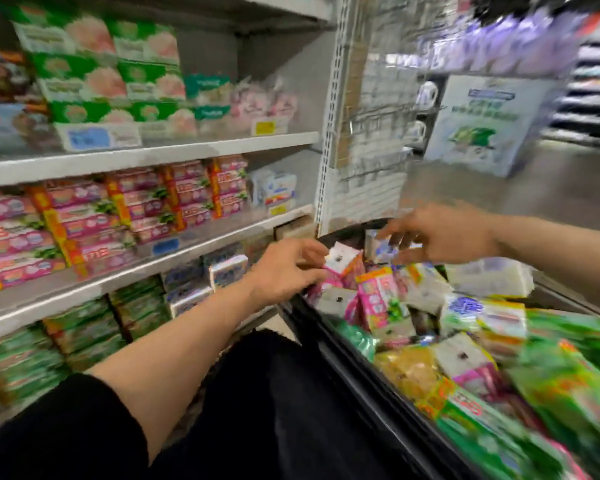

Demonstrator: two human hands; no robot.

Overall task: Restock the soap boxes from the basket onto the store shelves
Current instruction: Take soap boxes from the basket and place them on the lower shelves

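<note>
A black basket (347,362) at the lower right is piled with soap boxes, pink ones (374,299) among white, green and yellow packs. My left hand (286,270) reaches over the basket's rim, fingers loosely spread and touching a pink and white box (343,259). Further in, my right hand (440,233) pinches a small white and blue soap box (378,249) between fingers and thumb at the far end of the basket. The view is blurred by motion.
Store shelves (160,155) fill the left side, holding stacked green boxes (94,74), pink boxes (132,209) and lower green packs (84,323). White and blue boxes (227,271) stand on the low shelf near my left hand. A perforated white upright (329,140) ends the shelving.
</note>
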